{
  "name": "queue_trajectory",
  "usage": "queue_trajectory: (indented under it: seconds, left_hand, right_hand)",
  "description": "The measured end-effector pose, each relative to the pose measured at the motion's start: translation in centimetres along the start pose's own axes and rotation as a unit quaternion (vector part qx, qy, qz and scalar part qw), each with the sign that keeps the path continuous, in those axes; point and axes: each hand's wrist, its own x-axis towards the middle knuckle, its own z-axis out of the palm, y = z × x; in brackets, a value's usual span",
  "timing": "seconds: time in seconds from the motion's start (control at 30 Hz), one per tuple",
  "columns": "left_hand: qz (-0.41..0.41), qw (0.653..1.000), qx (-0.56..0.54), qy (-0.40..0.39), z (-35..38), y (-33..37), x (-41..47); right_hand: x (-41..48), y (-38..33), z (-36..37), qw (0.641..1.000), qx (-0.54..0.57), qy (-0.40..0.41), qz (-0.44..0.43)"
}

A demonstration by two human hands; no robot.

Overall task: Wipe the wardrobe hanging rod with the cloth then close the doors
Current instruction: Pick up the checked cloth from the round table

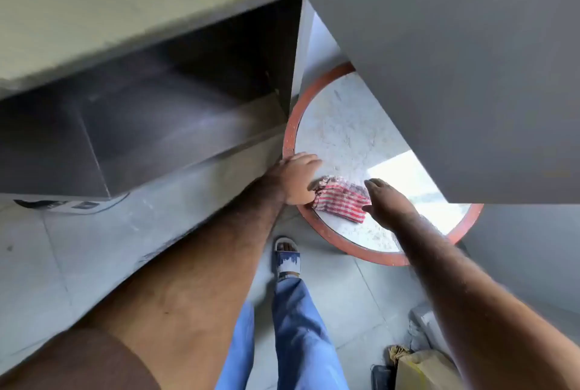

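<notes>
A red-and-white striped cloth (342, 198) lies crumpled on a round white table with an orange rim (290, 135). My left hand (299, 177) pinches the cloth's left end. My right hand (387, 201) hovers at the cloth's right end with fingers apart, touching or nearly touching it. The open wardrobe (163, 119) shows a dark interior at the left. A grey wardrobe door (455, 60) stands open above the table on the right. The hanging rod is not in view.
My foot in a sandal (287, 256) and blue trouser leg stand on the grey tiled floor beside the table. A cardboard box and bags (420, 367) sit at the bottom right. A dark cable lies on the floor at the left (62, 204).
</notes>
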Motion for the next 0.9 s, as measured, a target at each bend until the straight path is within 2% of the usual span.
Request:
queue_trajectory:
  seconds: [0.1,0.33,0.53,0.73,0.83,0.9]
  left_hand:
    - [-0.027,0.996,-0.028,-0.076,3.1,1.1,3.1]
    - [-0.081,0.995,-0.023,-0.055,7.2,1.9,6.9]
    - [-0.133,0.988,-0.062,-0.050,7.9,2.1,5.6]
    - [-0.159,0.983,-0.081,-0.050,4.1,0.5,2.0]
    - [-0.146,0.984,-0.081,-0.066,0.4,-0.6,-0.5]
    - [-0.148,0.986,-0.060,-0.045,-2.7,-1.2,-2.5]
  right_hand:
    - [1.6,1.1,2.3,0.999,0.039,-0.010,0.022]
    - [4.3,1.2,5.3,0.996,0.047,0.061,0.034]
    - [5.6,0.3,4.9,0.985,0.144,0.050,0.077]
    - [3.5,-3.1,1.8,0.985,0.160,0.059,0.022]
    - [1.8,-6.0,-1.5,0.987,0.146,0.066,-0.032]
    - [0.8,-8.2,-4.2,0.987,0.123,0.075,-0.070]
